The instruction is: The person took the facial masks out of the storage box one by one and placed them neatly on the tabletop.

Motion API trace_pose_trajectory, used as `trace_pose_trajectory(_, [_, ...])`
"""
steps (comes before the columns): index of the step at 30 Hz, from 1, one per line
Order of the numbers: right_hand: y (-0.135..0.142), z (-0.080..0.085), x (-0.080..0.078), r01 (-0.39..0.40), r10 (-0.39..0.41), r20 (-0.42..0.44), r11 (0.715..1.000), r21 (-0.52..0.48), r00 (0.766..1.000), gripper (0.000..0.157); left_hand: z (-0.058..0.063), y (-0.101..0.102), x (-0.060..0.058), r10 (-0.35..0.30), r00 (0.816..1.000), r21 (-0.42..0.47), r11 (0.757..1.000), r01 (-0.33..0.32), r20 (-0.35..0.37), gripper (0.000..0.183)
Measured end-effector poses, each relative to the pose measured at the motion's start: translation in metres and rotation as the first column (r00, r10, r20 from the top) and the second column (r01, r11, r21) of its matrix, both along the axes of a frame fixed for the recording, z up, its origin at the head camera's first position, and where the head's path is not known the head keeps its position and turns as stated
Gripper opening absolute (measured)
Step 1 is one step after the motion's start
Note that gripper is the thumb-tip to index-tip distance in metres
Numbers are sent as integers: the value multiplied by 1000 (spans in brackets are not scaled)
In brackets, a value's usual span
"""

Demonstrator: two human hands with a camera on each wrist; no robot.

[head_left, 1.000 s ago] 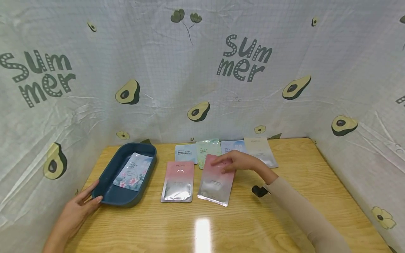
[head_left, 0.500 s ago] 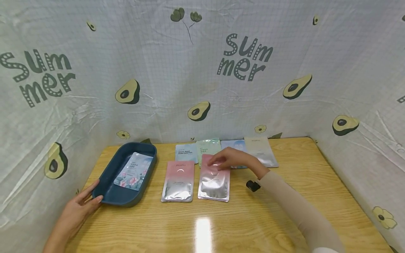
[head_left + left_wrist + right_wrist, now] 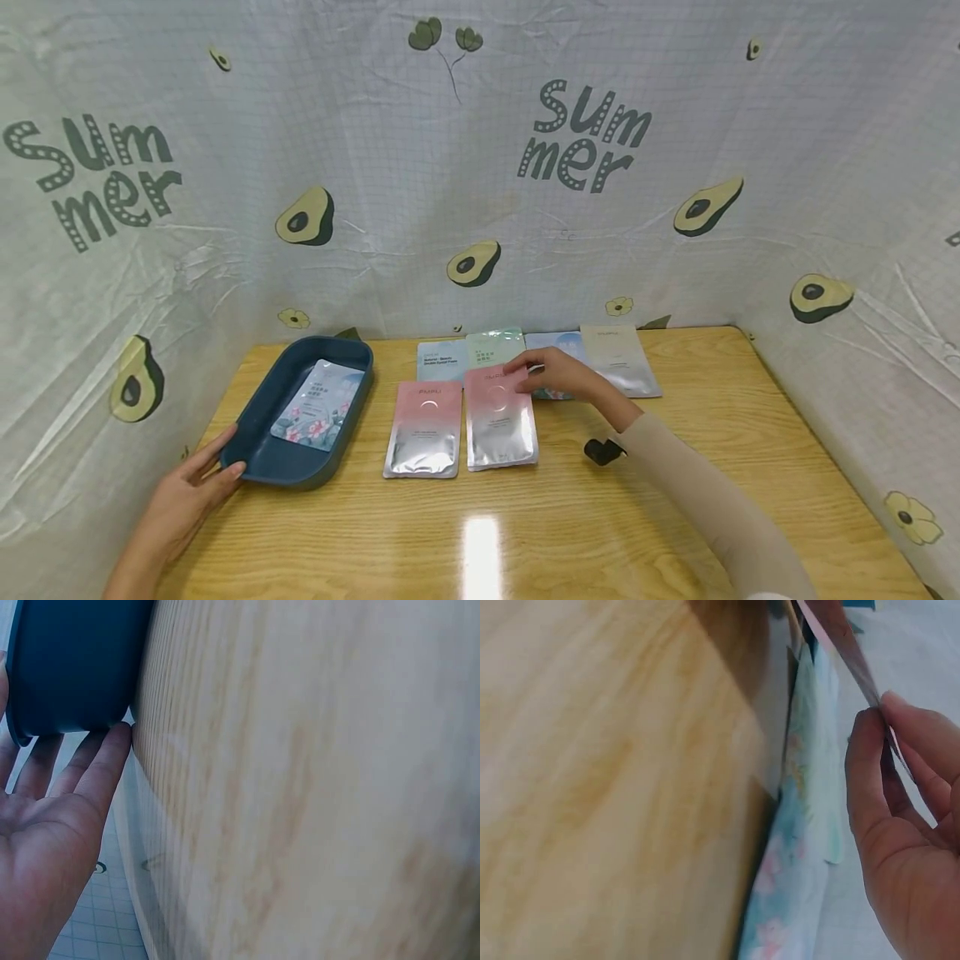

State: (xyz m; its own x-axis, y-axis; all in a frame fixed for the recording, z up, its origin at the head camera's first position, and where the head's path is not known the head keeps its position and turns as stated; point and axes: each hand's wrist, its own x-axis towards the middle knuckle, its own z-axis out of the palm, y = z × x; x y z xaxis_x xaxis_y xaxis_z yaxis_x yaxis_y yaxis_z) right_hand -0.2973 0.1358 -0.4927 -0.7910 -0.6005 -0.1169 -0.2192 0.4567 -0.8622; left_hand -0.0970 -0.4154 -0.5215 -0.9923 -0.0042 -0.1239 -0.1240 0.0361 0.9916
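Note:
My right hand (image 3: 561, 373) pinches the upper right edge of a pink-and-silver face mask packet (image 3: 501, 425) between thumb and fingers. In the right wrist view this packet (image 3: 846, 641) is seen edge-on, tilted above the other packets. A matching pink-and-silver packet (image 3: 424, 429) lies flat just to its left. My left hand (image 3: 180, 496) touches the near left corner of a dark blue tray (image 3: 300, 477), thumb by the near rim and fingers along the outer side. In the left wrist view its fingers lie straight against the tray wall (image 3: 79, 667). A floral blue packet (image 3: 318, 406) rests in the tray.
Along the back lie a light blue packet (image 3: 440, 361), a green packet (image 3: 495, 346), a blue floral packet (image 3: 564, 343) and a cream-and-silver packet (image 3: 621, 358). A patterned sheet (image 3: 405, 158) stands around the wooden table (image 3: 390, 537). A black wrist camera (image 3: 602, 452) hangs by the right sleeve.
The pink packet in my right hand has shifted slightly left and toward the back, and straightened from its earlier slant. My left hand and the tray have kept their place.

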Motion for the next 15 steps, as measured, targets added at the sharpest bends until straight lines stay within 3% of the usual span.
trace_pose_trajectory(4, [3, -9, 2, -8, 9, -32, 1000, 20, 999, 31, 0, 0, 0, 1, 1000, 11, 1000, 0, -23, 73])
trace_pose_trajectory(9, [-3, -13, 8, -20, 38, -132, 991, 135, 991, 29, 0, 0, 1, 12, 1000, 5, 1000, -12, -8, 73])
trace_pose_trajectory(15, [-16, -16, 21, 30, 43, -255, 960, 278, 966, 31, 1, 0, 1, 13, 1000, 1, 1000, -13, 4, 73])
